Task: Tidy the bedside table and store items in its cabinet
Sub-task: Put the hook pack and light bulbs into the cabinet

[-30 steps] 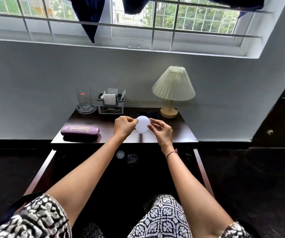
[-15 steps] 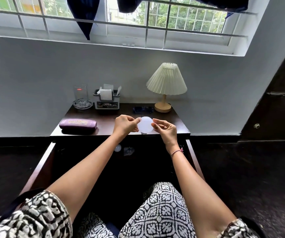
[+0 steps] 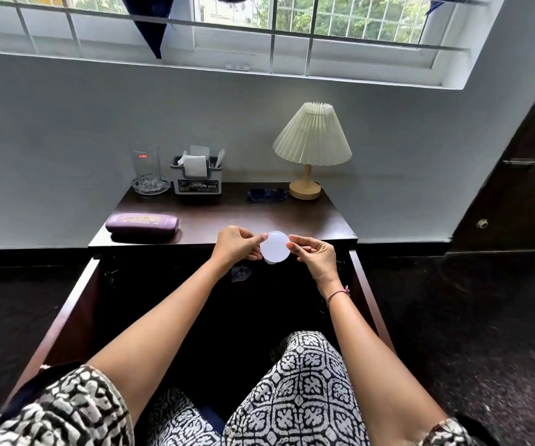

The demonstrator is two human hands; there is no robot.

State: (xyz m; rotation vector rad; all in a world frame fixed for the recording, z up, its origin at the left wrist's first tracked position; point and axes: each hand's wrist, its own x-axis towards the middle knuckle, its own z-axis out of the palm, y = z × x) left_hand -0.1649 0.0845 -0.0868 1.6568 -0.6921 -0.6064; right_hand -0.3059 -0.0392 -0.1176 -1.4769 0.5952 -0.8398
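Observation:
A round white disc-like object (image 3: pixel 275 246) is held by its edges in front of the dark wooden bedside table (image 3: pixel 291 220). My left hand (image 3: pixel 238 244) pinches its left rim and my right hand (image 3: pixel 314 255) pinches its right rim. It hangs just past the table's front edge, above the open dark cabinet (image 3: pixel 195 300) below. On the table top lie a purple glasses case (image 3: pixel 142 223) at the front left and dark glasses (image 3: pixel 266 194) by the lamp. A small clear object (image 3: pixel 240 274) shows dimly inside the cabinet.
A drinking glass in a glass ashtray (image 3: pixel 148 175) and a grey organiser with papers (image 3: pixel 197 177) stand at the back left. A pleated lamp (image 3: pixel 311 149) stands at the back right. Both cabinet doors (image 3: pixel 66 317) swing open toward me. My patterned knees fill the foreground.
Both hands have come down and toward me with the white disc, from over the table top to its front edge. The camera view has tilted down a little.

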